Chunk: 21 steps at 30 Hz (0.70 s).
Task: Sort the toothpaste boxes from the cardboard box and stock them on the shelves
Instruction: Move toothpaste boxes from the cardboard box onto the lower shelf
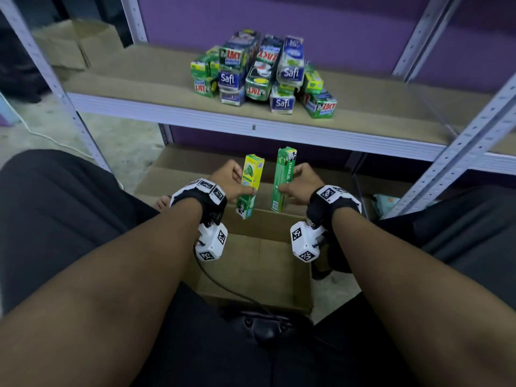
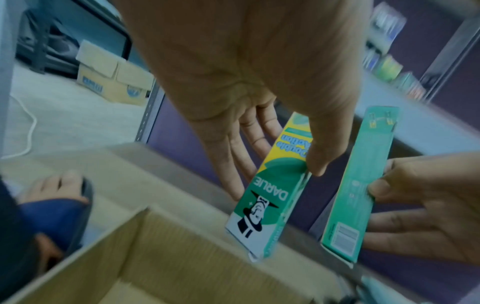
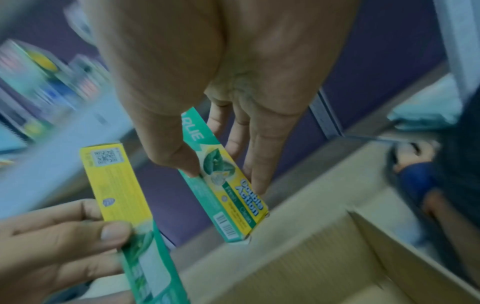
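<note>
fingers of the left hand (image 1: 227,178) pinch a yellow toothpaste box (image 1: 249,185); the right hand (image 1: 303,185) pinches a green one (image 1: 282,180) above the cardboard box (image 1: 279,277).

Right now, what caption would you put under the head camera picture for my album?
Each hand, left hand and right hand, holds a Darlie toothpaste box upright above the cardboard box.

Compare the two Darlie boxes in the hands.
The left box, pinched by the left hand, shows a yellow upper half and looks shorter. The right box, held by the right hand, is nearly all green and looks longer. Both stand roughly upright above the open cardboard box.
</note>
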Motion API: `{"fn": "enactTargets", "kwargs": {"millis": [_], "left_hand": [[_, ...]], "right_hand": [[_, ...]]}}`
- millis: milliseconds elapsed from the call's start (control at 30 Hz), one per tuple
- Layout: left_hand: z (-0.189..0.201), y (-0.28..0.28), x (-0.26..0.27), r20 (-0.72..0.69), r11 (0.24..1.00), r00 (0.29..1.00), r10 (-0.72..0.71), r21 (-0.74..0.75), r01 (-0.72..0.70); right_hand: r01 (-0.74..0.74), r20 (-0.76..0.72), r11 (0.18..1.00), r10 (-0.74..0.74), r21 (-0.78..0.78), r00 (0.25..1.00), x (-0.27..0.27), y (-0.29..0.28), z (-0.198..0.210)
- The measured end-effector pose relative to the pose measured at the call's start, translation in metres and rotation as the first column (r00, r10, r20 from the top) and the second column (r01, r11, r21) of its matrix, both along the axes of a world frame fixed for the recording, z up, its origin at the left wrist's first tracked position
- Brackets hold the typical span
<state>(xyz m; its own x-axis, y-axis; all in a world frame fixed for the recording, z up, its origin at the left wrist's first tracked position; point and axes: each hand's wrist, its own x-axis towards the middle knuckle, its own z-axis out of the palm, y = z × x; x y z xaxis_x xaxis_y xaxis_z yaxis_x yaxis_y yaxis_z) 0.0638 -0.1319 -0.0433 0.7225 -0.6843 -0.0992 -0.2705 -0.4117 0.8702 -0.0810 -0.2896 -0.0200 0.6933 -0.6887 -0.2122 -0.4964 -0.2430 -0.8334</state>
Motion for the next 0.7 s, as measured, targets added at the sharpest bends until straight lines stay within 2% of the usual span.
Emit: {"fn": "enactTargets", "kwargs": {"millis": [400, 533, 700], "left_hand": [[0.157, -0.005, 0.016, 0.189, 0.978, 0.98, 0.054, -0.208, -0.014], [0.202, -0.008, 0.034, 0.249, 0.955, 0.961, 0.122, -0.295, -0.044], [0.241, -0.016, 0.07, 0.343, 0.938, 0.908, 0.24, -0.322, -0.127]], "right_hand": [[-0.021, 0.245, 1.0, 0.025, -0.022, 0.969, 0.025, -0.009, 0.136], [-0.023, 0.254, 0.994, 0.049, -0.108, 0.966, 0.043, -0.019, 0.179], [-0.029, 0.237, 0.984, 0.071, -0.176, 0.969, 0.071, -0.03, 0.217]]}}
